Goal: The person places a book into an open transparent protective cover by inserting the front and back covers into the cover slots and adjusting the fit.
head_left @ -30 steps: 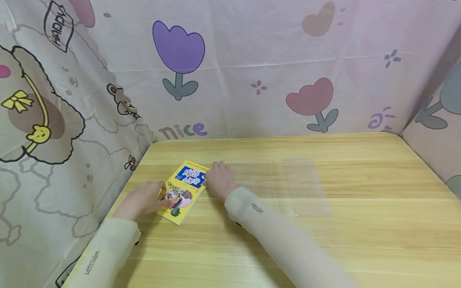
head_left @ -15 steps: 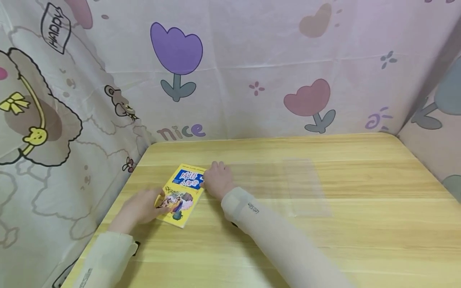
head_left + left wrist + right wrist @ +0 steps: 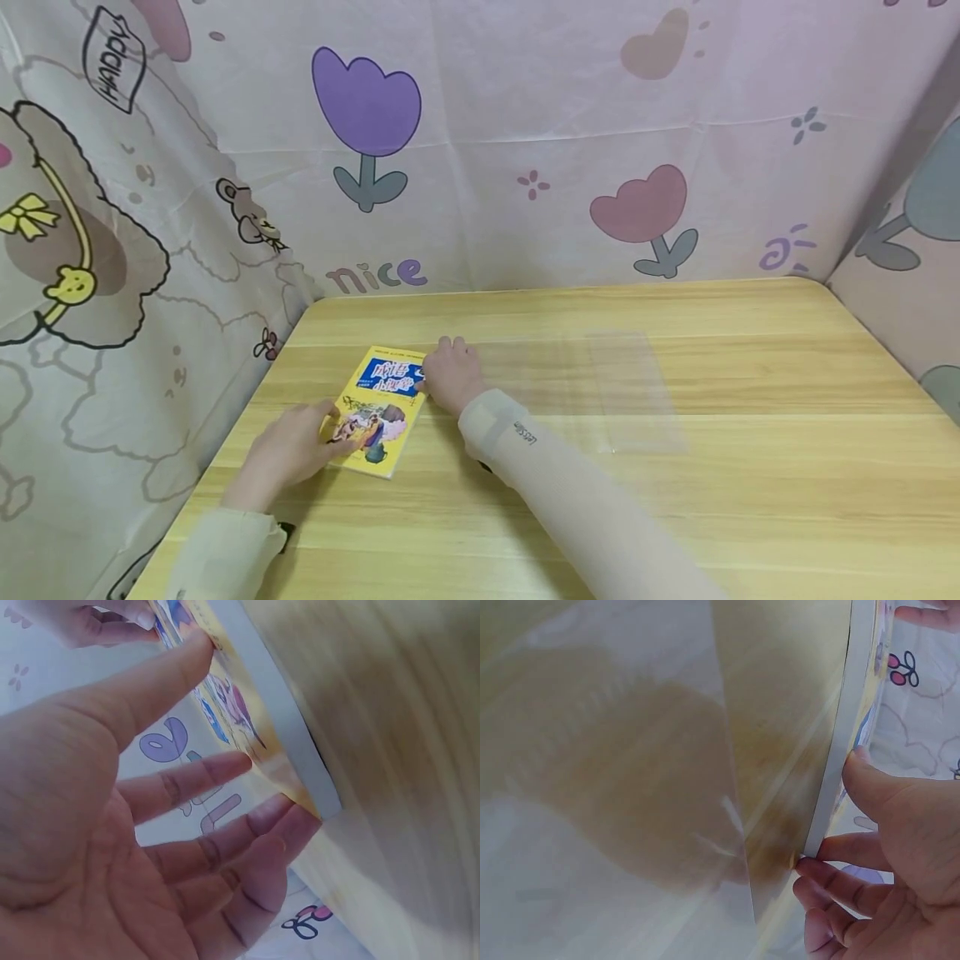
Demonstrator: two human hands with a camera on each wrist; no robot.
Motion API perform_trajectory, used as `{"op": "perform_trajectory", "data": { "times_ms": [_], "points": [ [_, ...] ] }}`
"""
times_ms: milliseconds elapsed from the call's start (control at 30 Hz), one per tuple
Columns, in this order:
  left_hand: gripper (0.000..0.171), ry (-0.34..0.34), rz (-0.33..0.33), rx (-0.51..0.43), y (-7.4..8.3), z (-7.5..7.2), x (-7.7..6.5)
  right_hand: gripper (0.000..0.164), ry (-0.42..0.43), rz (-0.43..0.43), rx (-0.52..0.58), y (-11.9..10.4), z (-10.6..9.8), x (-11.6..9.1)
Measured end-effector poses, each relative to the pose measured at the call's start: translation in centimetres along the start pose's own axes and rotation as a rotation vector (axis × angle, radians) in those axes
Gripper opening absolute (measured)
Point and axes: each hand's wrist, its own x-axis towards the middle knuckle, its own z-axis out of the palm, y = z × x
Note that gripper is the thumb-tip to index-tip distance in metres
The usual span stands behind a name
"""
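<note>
A yellow paperback book (image 3: 375, 412) with a blue title band and a colourful picture lies flat on the table, slightly slanted, in the head view. My left hand (image 3: 288, 446) grips its lower left side, thumb over the cover and fingertips along the edge. At the upper right side my right hand (image 3: 453, 375) pinches the book, covering part of the title band. The right wrist view shows that thumb (image 3: 870, 784) on the cover side and fingers by the pale page edge. To the right of the book lies a clear plastic sheet (image 3: 637, 392), partly behind my right hand.
The wooden table (image 3: 750, 500) has a rounded back edge against a patterned cloth backdrop (image 3: 487, 208). More printed cloth (image 3: 210, 358) hangs close along the left side, near my left hand. My right sleeve (image 3: 585, 500) crosses the front of the table.
The book has turned a little, its lower end swinging right and its top shifting left. Both hands stay at it, the left moving slightly nearer the front. The view has shifted slightly.
</note>
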Motion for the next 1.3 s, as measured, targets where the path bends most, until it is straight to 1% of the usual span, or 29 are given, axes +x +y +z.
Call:
{"op": "perform_trajectory", "data": {
  "times_ms": [100,167,267,333,400,667,800,900,1033,1167,1300],
  "points": [
    [0.075,-0.001,-0.038,-0.026,0.1,-0.1,-0.4,0.051,-0.001,-0.001,-0.004,0.0,0.0,0.0],
    [0.071,-0.016,-0.086,-0.045,0.3,-0.2,-0.6,0.051,-0.006,-0.002,-0.006,0.0,0.0,0.0],
    [0.059,-0.038,-0.149,-0.063,0.7,-0.4,-1.0,0.051,-0.009,-0.002,-0.003,0.1,0.0,0.1],
    [0.054,-0.052,-0.181,-0.078,0.8,-0.4,-1.2,0.051,-0.009,-0.001,0.001,0.1,0.0,0.1],
    [0.053,-0.052,-0.192,-0.088,0.8,-0.3,-1.3,0.051,-0.01,0.0,0.0,0.1,0.0,0.1],
    [0.064,-0.051,-0.202,-0.118,0.2,-0.1,-0.8,0.051,-0.016,-0.002,0.013,0.0,0.1,0.1],
    [0.065,-0.045,-0.21,-0.13,-0.1,0.1,-0.7,0.051,-0.023,0.0,0.035,0.1,0.2,0.2],
    [0.066,-0.044,-0.202,-0.14,-0.2,0.0,-0.7,0.051,-0.033,0.007,0.056,0.2,0.2,0.3],
    [0.062,-0.056,-0.174,-0.17,-0.7,-0.3,-0.8,0.051,-0.046,0.007,0.074,0.3,0.2,0.4],
    [0.058,-0.061,-0.13,-0.212,-1.2,-0.7,-0.9,0.05,-0.055,0.006,0.096,0.5,0.2,0.5],
    [0.043,-0.025,-0.075,-0.284,-1.5,-0.9,-1.1,0.05,-0.07,0.007,0.114,0.6,0.2,0.6]
  ]
}}
